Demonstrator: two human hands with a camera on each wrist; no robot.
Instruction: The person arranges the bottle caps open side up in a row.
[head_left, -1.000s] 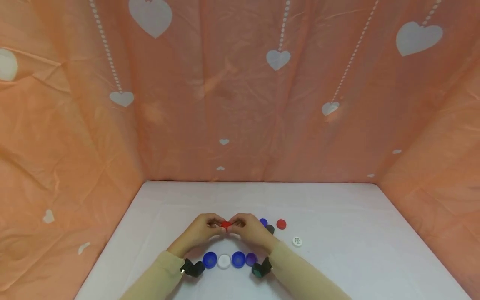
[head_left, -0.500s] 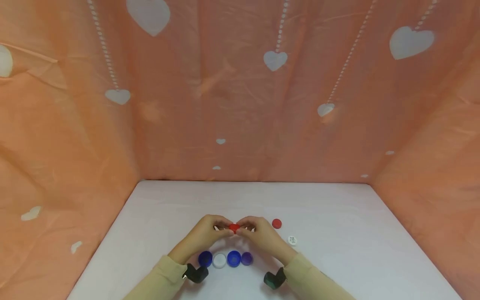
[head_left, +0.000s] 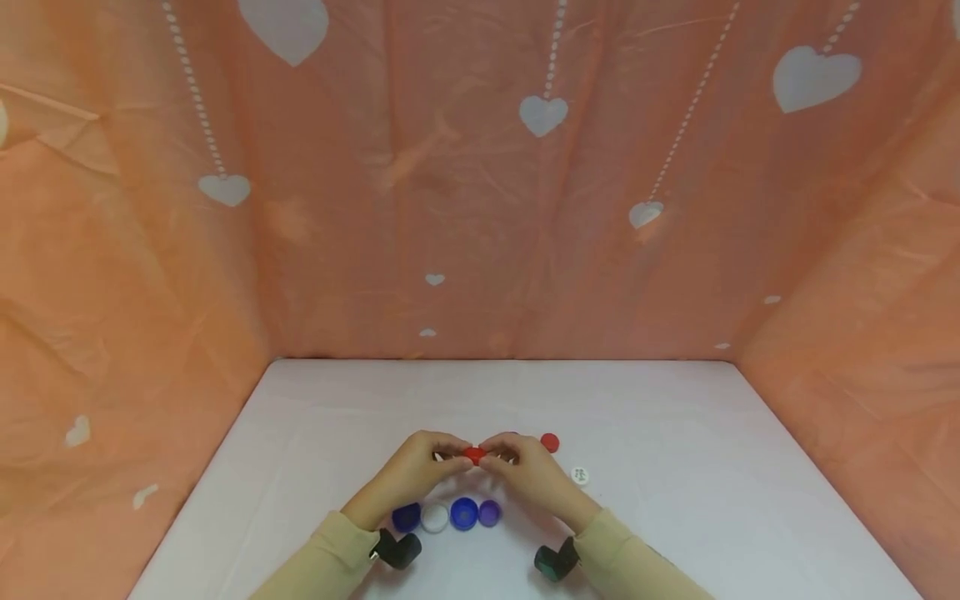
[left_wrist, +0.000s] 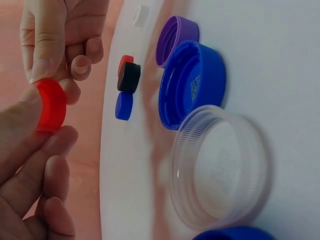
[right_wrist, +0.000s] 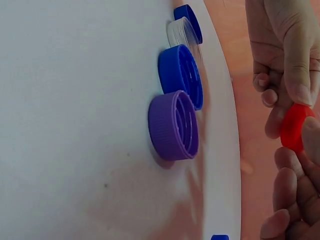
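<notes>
red cap [head_left: 473, 455]: being pinched between the fingertips of both hands, lifted off the counter [head_left: 675, 500], squarely midway between them.
left hand [head_left: 416, 471]: thumb and forefinger are grasping one side of the red cap; the other fingers are curling loosely underneath, likely to steady it.
right hand [head_left: 525, 471]: thumb and forefinger are gripping the opposite side of the red cap, mirroring the left.
row of caps: a dark blue cap [head_left: 406, 517], a clear cap [head_left: 434, 517], a blue cap [head_left: 464, 513] and a purple cap [head_left: 490, 512] are lying open side up in a line just nearer the person than the hands, between the two wrists; apparently sorted there.
loose caps: a second red cap [head_left: 550, 442] and a small white cap [head_left: 580, 476] are sitting beyond and to the right of the right hand, apart from the row.
behind the hands: a black cap [left_wrist: 129, 77] and a small blue cap [left_wrist: 124, 106] are lying close together.
</notes>
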